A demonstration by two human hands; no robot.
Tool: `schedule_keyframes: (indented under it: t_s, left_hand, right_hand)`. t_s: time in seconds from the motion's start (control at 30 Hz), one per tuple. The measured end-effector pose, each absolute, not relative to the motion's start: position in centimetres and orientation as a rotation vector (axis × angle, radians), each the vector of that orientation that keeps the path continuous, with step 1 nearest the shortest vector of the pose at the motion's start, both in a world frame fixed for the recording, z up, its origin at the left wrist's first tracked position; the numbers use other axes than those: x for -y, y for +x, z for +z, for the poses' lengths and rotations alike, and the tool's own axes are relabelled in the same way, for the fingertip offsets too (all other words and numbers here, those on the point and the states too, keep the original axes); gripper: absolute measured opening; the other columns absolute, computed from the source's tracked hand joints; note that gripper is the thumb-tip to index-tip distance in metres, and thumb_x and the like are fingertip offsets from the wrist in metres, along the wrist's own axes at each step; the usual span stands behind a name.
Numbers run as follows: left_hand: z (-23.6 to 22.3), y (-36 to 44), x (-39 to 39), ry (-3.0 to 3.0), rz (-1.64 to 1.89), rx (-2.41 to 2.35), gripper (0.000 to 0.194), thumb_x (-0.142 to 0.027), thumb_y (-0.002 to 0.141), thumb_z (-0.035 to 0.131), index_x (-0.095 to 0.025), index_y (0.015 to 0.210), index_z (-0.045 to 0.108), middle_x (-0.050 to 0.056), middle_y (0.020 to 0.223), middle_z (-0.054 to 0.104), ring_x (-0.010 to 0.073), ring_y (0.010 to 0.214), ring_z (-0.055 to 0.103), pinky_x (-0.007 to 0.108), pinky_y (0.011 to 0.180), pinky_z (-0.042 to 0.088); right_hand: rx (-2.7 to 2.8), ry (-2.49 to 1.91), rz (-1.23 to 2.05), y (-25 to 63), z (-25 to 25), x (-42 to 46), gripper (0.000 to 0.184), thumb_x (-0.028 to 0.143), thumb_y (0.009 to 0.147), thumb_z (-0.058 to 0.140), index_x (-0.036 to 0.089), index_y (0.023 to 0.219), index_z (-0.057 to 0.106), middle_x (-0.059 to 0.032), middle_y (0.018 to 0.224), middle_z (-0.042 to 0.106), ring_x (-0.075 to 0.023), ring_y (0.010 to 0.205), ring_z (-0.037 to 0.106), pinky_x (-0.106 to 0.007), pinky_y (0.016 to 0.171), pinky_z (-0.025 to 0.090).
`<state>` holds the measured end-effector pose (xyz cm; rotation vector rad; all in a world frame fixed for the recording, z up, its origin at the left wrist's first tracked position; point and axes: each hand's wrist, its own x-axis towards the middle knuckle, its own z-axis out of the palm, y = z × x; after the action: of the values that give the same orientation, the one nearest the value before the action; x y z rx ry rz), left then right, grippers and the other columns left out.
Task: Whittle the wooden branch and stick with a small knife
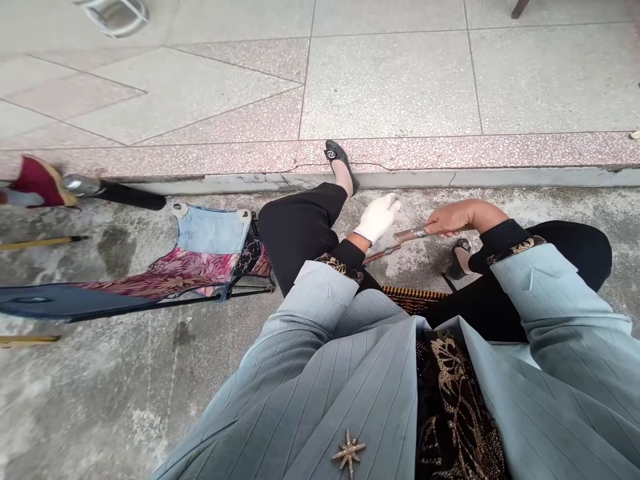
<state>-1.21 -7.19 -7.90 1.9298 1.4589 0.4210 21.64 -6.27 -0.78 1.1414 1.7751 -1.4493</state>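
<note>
My left hand (379, 218) wears a white knit glove and is raised between my knees, its fingers curled in. Whether it holds anything small is hidden. My bare right hand (457, 217) is wrapped round a brown stick-like tool (411, 235) with a silvery band near my fingers. Its near end points left toward the gloved hand, a little below the fingers and apart from them. A thin reddish-brown rod (383, 253) lies at a slant below the glove, by my left wrist; what supports it I cannot tell.
A woven seat edge (415, 299) shows between my thighs. To the left stands a folding fabric chair (195, 260), with a dark cylinder (125, 193) and another person's red shoe (40, 183) beyond. A raised tiled step (390, 157) runs ahead, my shoe (343, 167) against it.
</note>
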Motion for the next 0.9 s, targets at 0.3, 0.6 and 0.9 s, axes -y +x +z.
schedule_keyframes:
  t_s: [0.3, 0.6, 0.9]
  left_hand:
    - [-7.2, 0.3, 9.1, 1.843, 0.336, -0.988, 0.03, -0.036, 0.101, 0.048, -0.015, 0.099, 0.07, 0.005, 0.092, 0.072, 0.0174, 0.083, 0.063, 0.029, 0.081, 0.048]
    - [-8.0, 0.2, 8.3, 1.972, 0.184, -1.079, 0.03, -0.033, 0.102, 0.051, -0.013, 0.102, 0.074, 0.009, 0.106, 0.076, 0.0221, 0.098, 0.067, 0.032, 0.092, 0.049]
    - [-7.4, 0.0, 8.1, 2.101, 0.129, -1.083, 0.032, -0.03, 0.103, 0.049, -0.015, 0.112, 0.075, 0.01, 0.111, 0.078, 0.0235, 0.105, 0.069, 0.033, 0.099, 0.05]
  right_hand:
    - [-1.916, 1.785, -1.741, 23.6, 0.1, 4.4, 0.049, 0.063, 0.103, 0.061, 0.019, 0.083, 0.061, -0.0086, 0.073, 0.066, -0.0189, 0.064, 0.058, -0.033, 0.067, 0.049]
    - [-1.995, 1.414, -2.211, 25.1, 0.4, 5.4, 0.063, 0.079, 0.081, 0.078, 0.018, 0.082, 0.068, -0.0026, 0.065, 0.06, -0.0139, 0.059, 0.053, -0.028, 0.059, 0.047]
    - [-1.666, 1.015, -1.646, 23.2, -1.4, 6.1, 0.056, 0.068, 0.089, 0.076, 0.014, 0.079, 0.067, -0.0071, 0.076, 0.069, -0.0147, 0.061, 0.058, -0.03, 0.064, 0.047]
